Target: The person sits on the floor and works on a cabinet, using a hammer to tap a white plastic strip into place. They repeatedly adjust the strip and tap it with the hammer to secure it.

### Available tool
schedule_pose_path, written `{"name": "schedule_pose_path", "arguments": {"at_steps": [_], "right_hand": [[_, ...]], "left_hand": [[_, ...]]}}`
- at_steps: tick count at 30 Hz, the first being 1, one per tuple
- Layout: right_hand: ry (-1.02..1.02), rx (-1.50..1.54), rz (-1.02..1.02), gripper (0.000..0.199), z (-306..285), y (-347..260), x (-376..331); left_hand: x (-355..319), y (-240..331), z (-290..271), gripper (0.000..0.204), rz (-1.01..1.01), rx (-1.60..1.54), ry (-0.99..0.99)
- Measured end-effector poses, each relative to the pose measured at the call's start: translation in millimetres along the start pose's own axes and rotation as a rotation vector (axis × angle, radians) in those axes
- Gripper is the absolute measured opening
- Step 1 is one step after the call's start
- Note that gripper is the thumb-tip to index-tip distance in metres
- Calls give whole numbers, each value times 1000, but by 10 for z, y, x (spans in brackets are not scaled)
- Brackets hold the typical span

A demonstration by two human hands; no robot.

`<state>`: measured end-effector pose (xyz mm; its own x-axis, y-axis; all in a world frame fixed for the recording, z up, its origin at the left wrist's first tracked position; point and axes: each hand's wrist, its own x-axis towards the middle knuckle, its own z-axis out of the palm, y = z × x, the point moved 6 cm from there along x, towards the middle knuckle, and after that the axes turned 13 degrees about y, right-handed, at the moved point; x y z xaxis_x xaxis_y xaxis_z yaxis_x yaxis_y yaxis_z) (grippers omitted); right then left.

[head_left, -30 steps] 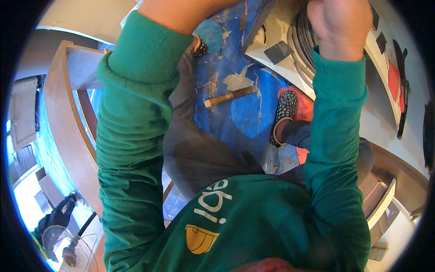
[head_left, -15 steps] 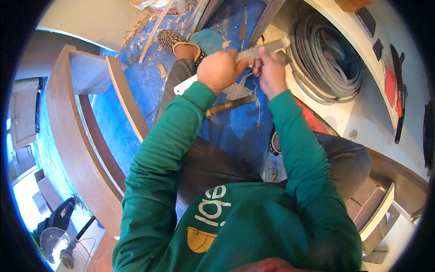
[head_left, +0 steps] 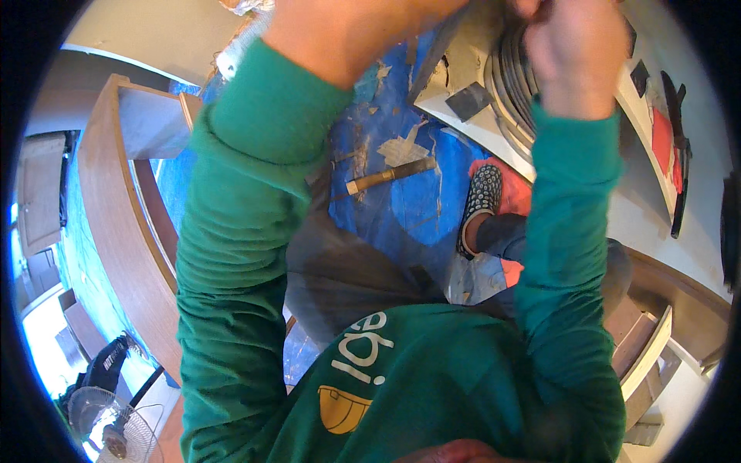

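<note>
Both my arms in green sleeves reach up to the top edge of the head view. My left hand [head_left: 347,31] is cut off by that edge, so only its wrist and heel show. My right hand [head_left: 575,54] is curled into a fist just above a coil of grey cable [head_left: 509,89] lying on a white board [head_left: 471,127]. Whatever the fingers close on is out of sight. Below the hands, a wooden-handled tool [head_left: 390,177] lies on the blue tarp [head_left: 421,216].
My foot in a dotted sock [head_left: 482,201] and orange slipper [head_left: 519,193] rests on the tarp. A curved wooden frame [head_left: 116,231] stands at the left, a fan [head_left: 108,428] below it. A black tool [head_left: 679,177] and a red item [head_left: 662,139] lie on the white surface at right.
Half a second ago both hands were lower, together gripping a pale strip over the tarp. Both arms have since risen to the top edge, and the strip is no longer visible.
</note>
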<state>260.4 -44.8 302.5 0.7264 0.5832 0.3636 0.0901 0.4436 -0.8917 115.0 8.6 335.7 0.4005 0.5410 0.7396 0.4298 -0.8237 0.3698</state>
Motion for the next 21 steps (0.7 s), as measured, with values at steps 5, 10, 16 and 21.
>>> {"name": "schedule_pose_path", "arguments": {"at_steps": [5,10,16,21], "right_hand": [[167,-55,412,32,-704,1467,-549],[133,-32,540,35,-722,1479,-708],[-2,35,28,23,-167,-224,48],[-8,97,-102,22,104,-628,310]], "left_hand": [[-971,-536,1082,55,9,78,-198],[-1154,-551,1011,53,-80,46,-239],[75,75,151,50,0,-1,27],[542,236,-279,56,83,-30,155]]}}
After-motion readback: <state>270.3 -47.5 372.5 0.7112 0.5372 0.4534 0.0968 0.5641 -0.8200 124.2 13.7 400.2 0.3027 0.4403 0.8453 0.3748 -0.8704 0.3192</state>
